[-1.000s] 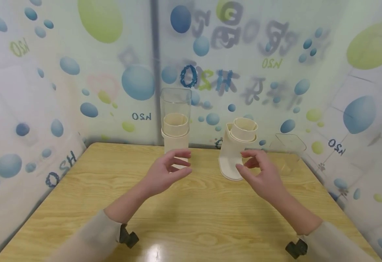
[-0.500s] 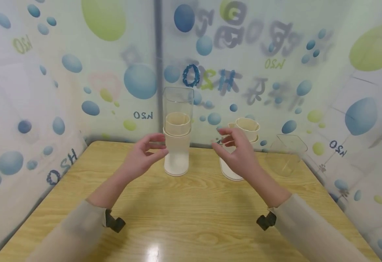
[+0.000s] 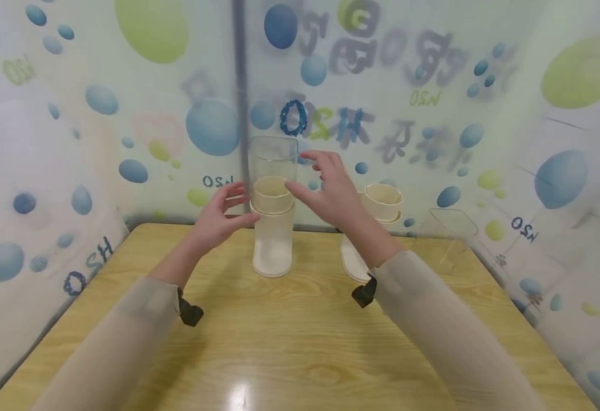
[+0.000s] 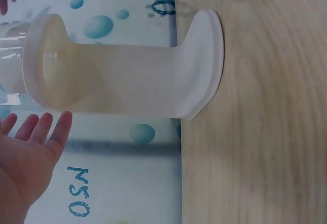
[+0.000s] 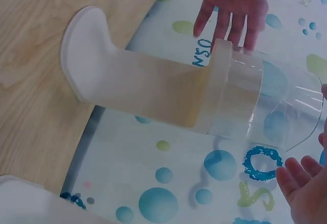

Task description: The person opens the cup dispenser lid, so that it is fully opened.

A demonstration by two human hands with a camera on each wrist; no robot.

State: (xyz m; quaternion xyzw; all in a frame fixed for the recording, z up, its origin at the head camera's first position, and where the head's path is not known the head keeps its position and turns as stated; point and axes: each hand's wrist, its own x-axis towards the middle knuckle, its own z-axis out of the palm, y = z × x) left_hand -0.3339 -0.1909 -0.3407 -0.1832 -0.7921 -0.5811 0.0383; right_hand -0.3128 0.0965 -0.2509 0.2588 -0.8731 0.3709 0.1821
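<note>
A cream plastic stand [image 3: 273,245] with a round collar and a flat foot stands upright at the back of the table. A clear, open-topped container [image 3: 268,153] sits in its collar, around a cream inner ring [image 3: 266,194]. My left hand [image 3: 214,222] is at the left of the collar, fingers spread; in the left wrist view its fingertips [image 4: 64,121] lie right by the collar's edge. My right hand [image 3: 333,194] is to the right of the clear container, thumb and fingers apart; the right wrist view shows that hand [image 5: 309,188] beside the clear wall. Neither hand grips anything.
Farther right stands a similar cream stand [image 3: 351,257] with a ring on top, partly hidden by my right forearm. A second clear container [image 3: 449,234] rests on the wooden table [image 3: 300,342] near its back right corner. A patterned curtain [image 3: 176,142] hangs close behind.
My right hand has moved left and up, from the right-hand stand to the clear container. My left hand has shifted left and up, from in front of the left stand to beside its collar.
</note>
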